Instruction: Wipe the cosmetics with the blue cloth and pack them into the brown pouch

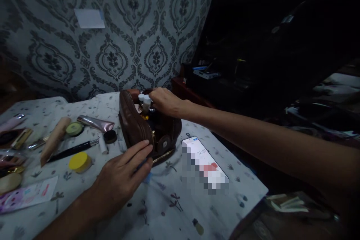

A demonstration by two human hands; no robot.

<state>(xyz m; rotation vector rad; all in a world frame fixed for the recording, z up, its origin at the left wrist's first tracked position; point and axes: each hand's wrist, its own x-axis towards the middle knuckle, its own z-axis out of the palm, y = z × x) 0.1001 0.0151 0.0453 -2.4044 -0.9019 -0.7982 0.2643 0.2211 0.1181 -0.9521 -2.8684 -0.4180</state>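
Observation:
A brown cosmetic bag [132,120] stands unzipped on the table, its mouth gaping upward. My left hand [123,174] holds the bag's near side, fingers stretched along the rim. At the bag's far right edge my right hand [165,101] is closed, fingertips hidden inside; what they hold, if anything, cannot be seen. White-capped bottles [145,101] stand in the bag next to the right hand. Gold-coloured and dark items lie deeper in shadow. A round metal snap [165,144] shows on the bag's near right part.
A lit phone [204,161] lies right of the bag. Leftward are a yellow jar [80,162], a pink tube [97,123], a black brush [71,150], a round green container [74,129] and a purple-white packet [29,194]. A patterned cloth [171,210] covers the table; wallpaper rises behind.

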